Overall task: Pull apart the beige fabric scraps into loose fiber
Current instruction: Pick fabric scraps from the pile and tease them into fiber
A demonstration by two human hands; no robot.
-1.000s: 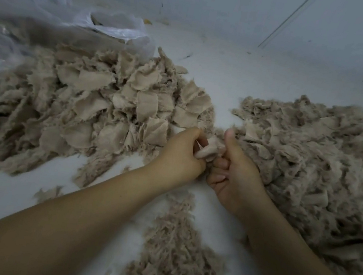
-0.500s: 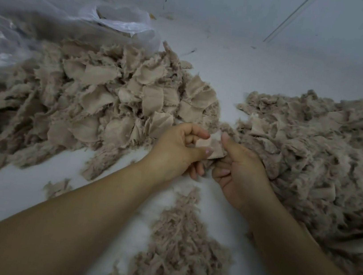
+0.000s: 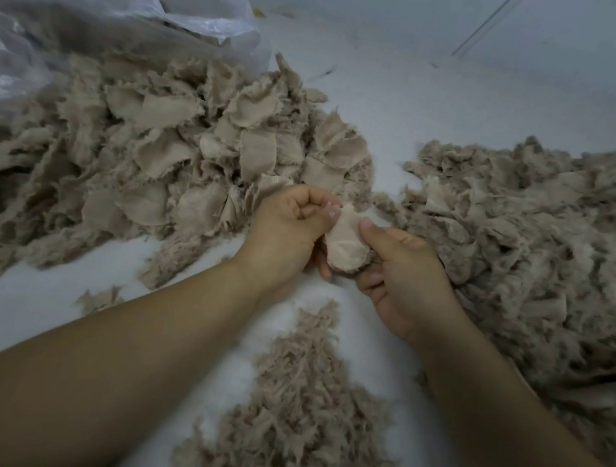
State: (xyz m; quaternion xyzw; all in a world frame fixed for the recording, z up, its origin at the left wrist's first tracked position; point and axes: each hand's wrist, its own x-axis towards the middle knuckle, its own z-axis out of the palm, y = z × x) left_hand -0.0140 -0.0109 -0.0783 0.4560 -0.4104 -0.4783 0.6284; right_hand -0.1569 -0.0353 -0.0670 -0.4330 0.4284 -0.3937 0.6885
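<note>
I have one scrap (image 3: 345,240) pinched between my left hand (image 3: 287,226) and right hand (image 3: 403,274); I'd grip close at its edge and tug outward, letting fiber fall below.

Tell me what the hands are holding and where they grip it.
One beige scrap: the left hand pinches its upper left edge, and the right hand holds its right side, thumb on top.

I see my left hand (image 3: 285,226) and right hand (image 3: 406,282) pinching one beige scrap (image 3: 346,244) between the scrap pile (image 3: 174,159), left, and loose fiber (image 3: 558,244), right; shredded fiber (image 3: 297,410) lies nearer.
</note>
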